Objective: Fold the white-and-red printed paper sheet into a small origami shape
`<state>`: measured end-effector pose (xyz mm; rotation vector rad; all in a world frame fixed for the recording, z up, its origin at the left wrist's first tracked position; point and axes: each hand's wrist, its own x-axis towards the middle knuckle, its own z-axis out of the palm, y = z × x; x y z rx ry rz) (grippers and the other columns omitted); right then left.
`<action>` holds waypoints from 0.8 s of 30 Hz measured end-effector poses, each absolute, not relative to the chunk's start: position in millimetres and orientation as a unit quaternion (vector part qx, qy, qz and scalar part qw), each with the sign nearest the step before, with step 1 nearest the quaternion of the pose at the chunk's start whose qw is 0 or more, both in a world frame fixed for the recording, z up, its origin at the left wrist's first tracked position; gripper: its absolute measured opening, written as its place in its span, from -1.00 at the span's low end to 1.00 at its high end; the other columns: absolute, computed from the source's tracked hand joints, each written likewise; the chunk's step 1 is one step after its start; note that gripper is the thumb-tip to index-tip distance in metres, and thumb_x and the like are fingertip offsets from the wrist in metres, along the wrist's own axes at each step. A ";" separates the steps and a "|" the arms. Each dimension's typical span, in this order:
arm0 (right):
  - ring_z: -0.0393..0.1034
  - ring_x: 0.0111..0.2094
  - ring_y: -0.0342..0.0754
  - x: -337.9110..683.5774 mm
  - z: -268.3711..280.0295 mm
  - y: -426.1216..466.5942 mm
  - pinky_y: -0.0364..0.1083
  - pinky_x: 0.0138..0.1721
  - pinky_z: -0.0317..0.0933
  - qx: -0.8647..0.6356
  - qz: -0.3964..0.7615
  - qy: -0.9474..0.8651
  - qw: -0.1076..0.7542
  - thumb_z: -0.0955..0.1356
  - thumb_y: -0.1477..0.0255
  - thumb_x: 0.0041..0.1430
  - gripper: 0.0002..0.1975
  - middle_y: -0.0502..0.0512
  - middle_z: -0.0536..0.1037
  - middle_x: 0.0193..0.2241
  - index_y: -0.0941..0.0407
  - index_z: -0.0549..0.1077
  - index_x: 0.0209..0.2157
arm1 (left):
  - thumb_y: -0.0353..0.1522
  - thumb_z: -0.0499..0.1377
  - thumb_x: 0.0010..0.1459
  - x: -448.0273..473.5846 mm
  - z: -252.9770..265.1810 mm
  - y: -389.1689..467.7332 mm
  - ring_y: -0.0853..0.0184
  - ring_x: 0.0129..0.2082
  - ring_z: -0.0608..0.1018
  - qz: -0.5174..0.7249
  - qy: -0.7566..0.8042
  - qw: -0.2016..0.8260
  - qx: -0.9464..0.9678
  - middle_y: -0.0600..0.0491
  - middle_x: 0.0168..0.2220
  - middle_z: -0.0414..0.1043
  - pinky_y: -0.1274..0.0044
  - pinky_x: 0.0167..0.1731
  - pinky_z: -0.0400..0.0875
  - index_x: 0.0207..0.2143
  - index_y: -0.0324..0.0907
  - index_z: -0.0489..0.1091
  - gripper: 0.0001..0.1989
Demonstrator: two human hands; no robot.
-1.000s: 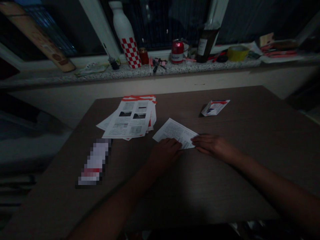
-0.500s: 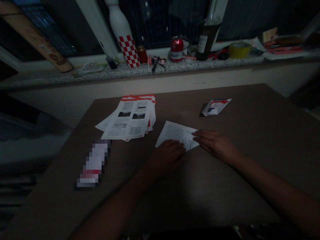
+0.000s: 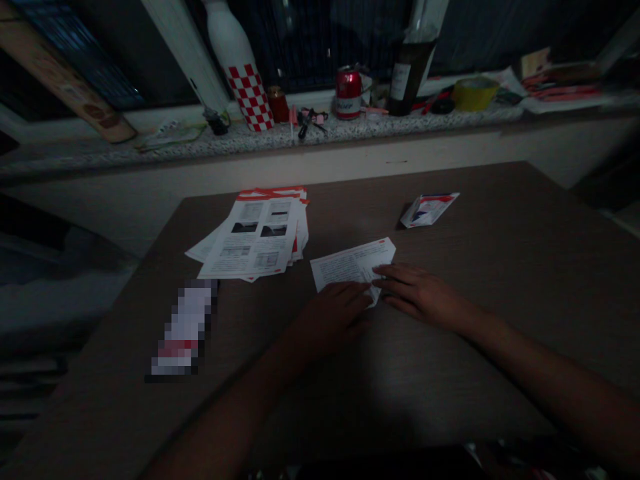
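A printed sheet of paper [image 3: 345,264], which looks folded, lies on the table in front of me with one long edge facing the window. My left hand [image 3: 340,310] rests over its near edge, fingers stretched out and covering the lower left part. From the right, my right hand [image 3: 420,291] touches the sheet's right side with its fingers extended and slightly spread. The two hands' fingertips nearly meet over the paper. Beyond my right hand stands a small folded paper piece [image 3: 431,209], white with red and blue print.
A pile of printed sheets [image 3: 253,240] with orange edges lies to the left on the brown table [image 3: 450,387]. Nearer me is a blurred-out phone-like object [image 3: 183,327]. The windowsill [image 3: 190,150] holds a checkered bottle [image 3: 251,97], a red can [image 3: 349,93], a dark bottle [image 3: 404,83] and yellow tape [image 3: 475,95].
The sheet has turned counter-clockwise, and its outline now shows a pointed right side. My right hand has shifted slightly left; my left hand has stayed nearly in place.
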<state>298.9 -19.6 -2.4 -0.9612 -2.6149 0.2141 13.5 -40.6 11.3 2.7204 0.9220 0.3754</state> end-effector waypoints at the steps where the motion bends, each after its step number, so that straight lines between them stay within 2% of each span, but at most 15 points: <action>1: 0.42 0.29 0.19 299.4 -2.4 -19.2 0.26 0.29 0.34 -0.339 0.075 -0.922 0.173 0.34 0.38 0.47 -0.62 0.22 0.46 0.33 0.03 0.47 0.26 | -0.26 0.24 0.41 10.4 13.0 -39.4 0.07 0.33 0.42 0.123 0.309 0.126 0.935 -0.09 0.33 0.38 0.19 0.27 0.38 0.20 -0.11 0.39 -0.64; 5: 0.45 0.25 0.22 300.3 -0.1 -18.1 0.26 0.25 0.38 -0.344 0.073 -0.920 0.174 0.38 0.33 0.44 -0.64 0.24 0.47 0.31 0.05 0.50 0.21 | -0.28 0.28 0.38 1.5 19.9 -35.4 0.07 0.28 0.46 0.114 0.310 0.133 0.934 -0.09 0.28 0.43 0.20 0.23 0.43 0.16 -0.13 0.42 -0.65; 12: 0.46 0.23 0.24 296.7 4.4 -18.6 0.26 0.20 0.42 -0.345 0.080 -0.915 0.195 0.44 0.29 0.38 -0.64 0.25 0.51 0.27 0.05 0.51 0.15 | -0.40 0.21 0.41 3.5 19.4 -31.7 0.13 0.19 0.53 0.106 0.299 0.131 0.939 -0.05 0.21 0.50 0.27 0.16 0.49 0.11 -0.16 0.44 -0.75; 24: 0.51 0.19 0.17 292.1 1.0 -18.5 0.18 0.17 0.45 -0.350 0.102 -0.907 0.211 0.41 0.30 0.41 -0.70 0.23 0.58 0.19 0.07 0.55 0.11 | -0.31 0.27 0.38 2.9 25.8 -31.3 0.13 0.23 0.52 0.120 0.309 0.162 0.930 -0.04 0.22 0.50 0.25 0.22 0.45 0.18 -0.09 0.41 -0.65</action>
